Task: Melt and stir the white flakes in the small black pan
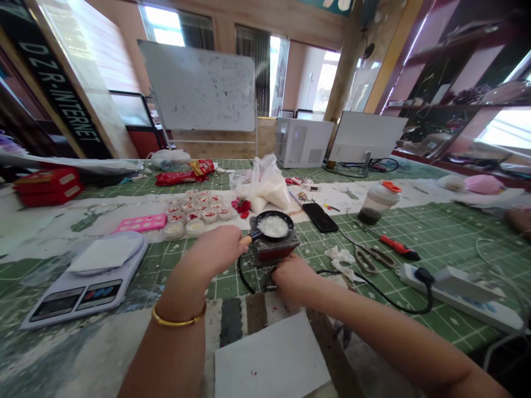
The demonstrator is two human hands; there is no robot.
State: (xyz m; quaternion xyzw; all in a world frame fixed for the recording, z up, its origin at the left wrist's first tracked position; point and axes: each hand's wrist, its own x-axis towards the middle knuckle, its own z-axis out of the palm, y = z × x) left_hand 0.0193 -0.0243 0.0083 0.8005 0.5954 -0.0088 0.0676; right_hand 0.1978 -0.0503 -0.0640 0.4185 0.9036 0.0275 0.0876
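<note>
My left hand (219, 249) is closed around the wooden handle (248, 240) of a small black frying pan (282, 237). White flakes or chunks (272, 225) lie in the pan, partly wet-looking. Under it stands a small dark-red electric hot plate (265, 256), its top spotted with white. My right hand (294, 279) is low at the hot plate's front edge, fingers curled in; what they grip or touch there is hidden.
Several small cups with red bits (203, 213) and a pink mold (141, 222) stand left of the pan, a kitchen scale (89, 276) nearer. Rightward are a phone (320, 217), scissors (369, 254), a screwdriver (399, 247) and a power strip (460, 296). Behind is a plastic bag (269, 185).
</note>
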